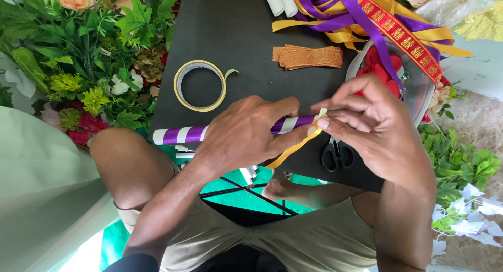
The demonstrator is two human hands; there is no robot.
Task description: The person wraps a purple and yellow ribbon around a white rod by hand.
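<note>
Left hand (246, 133) clamped on purple-striped stick (183, 134); right hand (367, 120) pinching yellow ribbon (293, 149) at frame centre. Could unravel if pinch slackens.

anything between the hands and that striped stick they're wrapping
Nothing visible. The left hand already grips the purple-and-white striped stick, and the right hand pinches its end with the yellow ribbon.

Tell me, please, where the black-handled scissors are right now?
In the head view, the scissors lie on the black table near its front edge, just under the right hand, below the clear bowl.
</note>
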